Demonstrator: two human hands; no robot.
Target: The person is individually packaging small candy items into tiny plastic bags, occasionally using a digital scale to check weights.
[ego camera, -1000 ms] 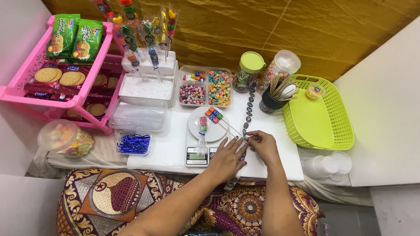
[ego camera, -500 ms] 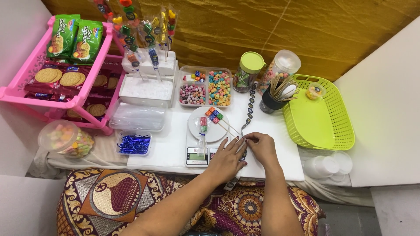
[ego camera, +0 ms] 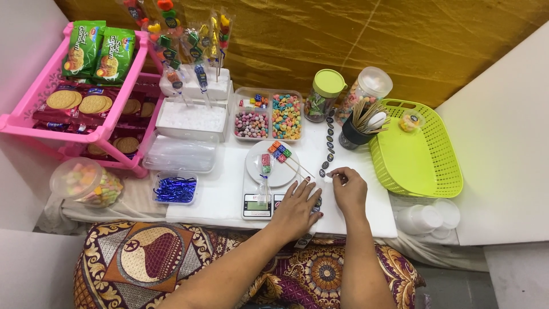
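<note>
My left hand lies flat, fingers spread, pressing on a long strip of dark round stickers that runs up the white board. My right hand pinches the strip near its lower part, thumb and forefinger closed on it. Just left of my hands a small digital scale carries a white plate with candy skewers on it.
A divided tray of coloured candies, two jars, a black cup of sticks and a lime-green basket stand behind. A pink rack with biscuit packs, foam blocks holding wrapped skewers and a box of blue ties are at left.
My right hand has shifted slightly right and up along the sticker strip. My left hand stays flat in about the same place.
</note>
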